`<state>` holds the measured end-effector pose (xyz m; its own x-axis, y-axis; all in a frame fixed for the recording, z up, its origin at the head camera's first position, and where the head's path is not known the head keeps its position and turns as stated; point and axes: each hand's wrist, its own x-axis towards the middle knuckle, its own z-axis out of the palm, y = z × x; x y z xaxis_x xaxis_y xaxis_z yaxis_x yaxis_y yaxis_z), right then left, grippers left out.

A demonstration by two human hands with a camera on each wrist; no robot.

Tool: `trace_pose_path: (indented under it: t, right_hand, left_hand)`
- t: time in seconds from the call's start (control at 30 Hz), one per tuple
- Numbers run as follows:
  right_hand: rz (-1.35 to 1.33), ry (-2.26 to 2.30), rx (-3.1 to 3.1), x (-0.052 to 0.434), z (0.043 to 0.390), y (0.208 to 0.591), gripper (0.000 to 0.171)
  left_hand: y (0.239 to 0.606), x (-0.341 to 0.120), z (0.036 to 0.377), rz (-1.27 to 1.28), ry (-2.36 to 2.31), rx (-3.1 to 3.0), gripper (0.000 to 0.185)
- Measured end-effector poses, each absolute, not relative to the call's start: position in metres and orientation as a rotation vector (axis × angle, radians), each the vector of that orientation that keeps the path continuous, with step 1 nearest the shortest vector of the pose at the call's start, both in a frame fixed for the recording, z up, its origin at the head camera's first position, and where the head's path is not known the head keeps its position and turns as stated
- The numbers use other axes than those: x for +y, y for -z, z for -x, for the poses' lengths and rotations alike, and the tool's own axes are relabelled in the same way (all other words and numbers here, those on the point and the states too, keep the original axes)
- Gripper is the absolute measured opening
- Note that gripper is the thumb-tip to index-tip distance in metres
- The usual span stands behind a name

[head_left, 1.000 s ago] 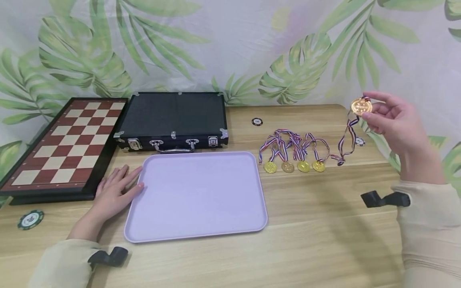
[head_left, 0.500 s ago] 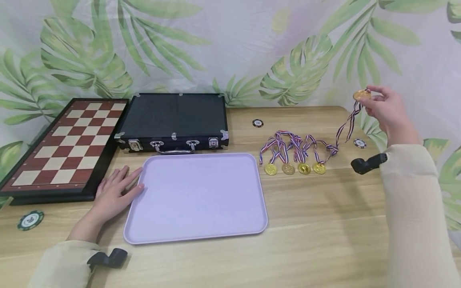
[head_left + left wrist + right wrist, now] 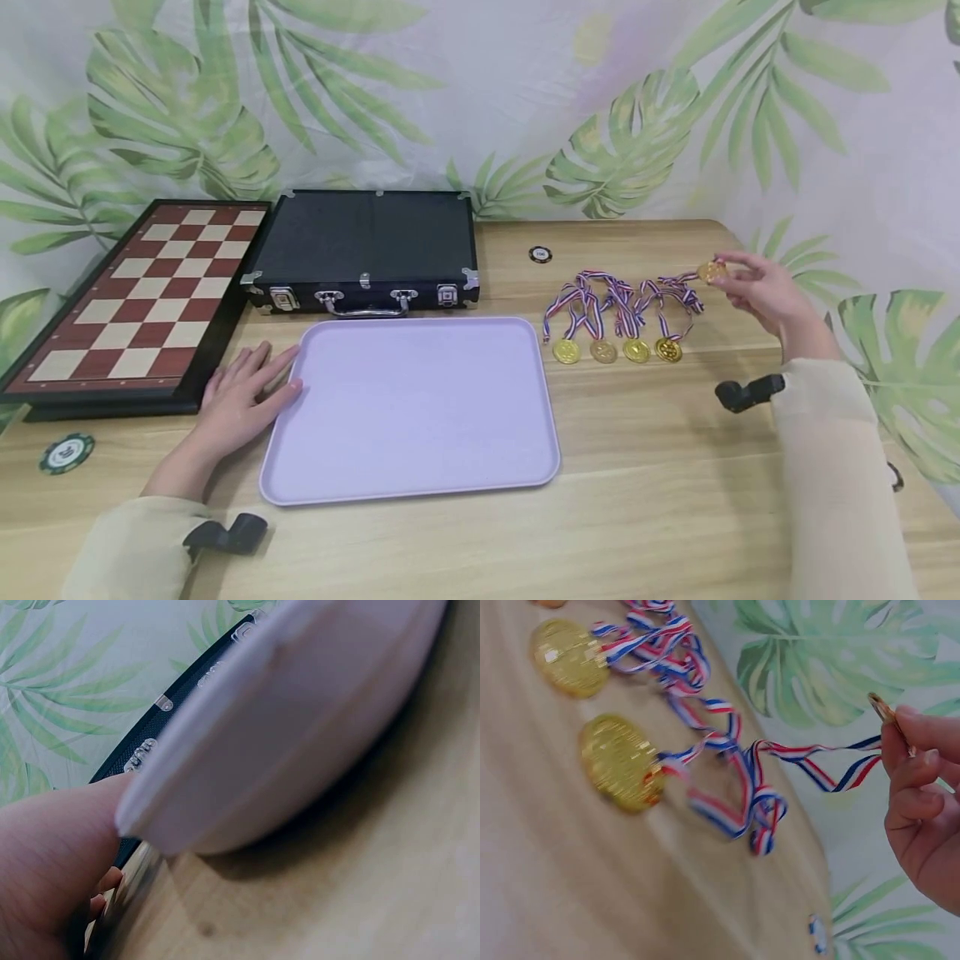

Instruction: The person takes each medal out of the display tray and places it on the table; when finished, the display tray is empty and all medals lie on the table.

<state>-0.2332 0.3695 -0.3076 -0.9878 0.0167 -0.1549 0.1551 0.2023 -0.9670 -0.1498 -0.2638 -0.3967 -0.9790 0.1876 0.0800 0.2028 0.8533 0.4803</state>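
My right hand (image 3: 768, 296) pinches a gold medal (image 3: 711, 272) between thumb and fingers, above the table's far right part. In the right wrist view this medal (image 3: 889, 720) is seen nearly edge-on, and its red, white and blue ribbon (image 3: 821, 766) trails down to the table. Left of that hand, several more medals (image 3: 668, 349) lie in a row, their ribbons (image 3: 588, 304) bunched behind them. My left hand (image 3: 243, 400) rests at the left edge of a lilac tray (image 3: 412, 408), fingers extended and thumb on the rim. The tray's rim (image 3: 225, 742) hides part of the left wrist view.
Behind the tray stands a black case (image 3: 367, 242) with metal latches and a handle. A checkered board (image 3: 150, 292) lies at the left. Poker chips lie near the board (image 3: 67, 454) and behind the medals (image 3: 540, 254). A leaf-patterned cloth (image 3: 480, 100) hangs behind the table.
My right hand has lowered the medal and moved it left, towards the row. Its ribbon has gone from hanging to mostly gathered on the table. My left hand has stayed in place.
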Motion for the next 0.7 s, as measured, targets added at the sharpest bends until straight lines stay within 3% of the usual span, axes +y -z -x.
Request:
trace_pose_path:
  t: [0.37,0.7]
  right_hand:
    - [0.030,1.730,2.288,0.391,0.202,0.354,0.037]
    - [-0.031,1.522,2.356,0.398,0.194,0.371,0.040]
  left_hand:
    - [0.396,-0.264,0.149,0.312,0.789,-2.991,0.057]
    - [0.396,-0.264,0.149,0.307,0.775,-3.000,0.057]
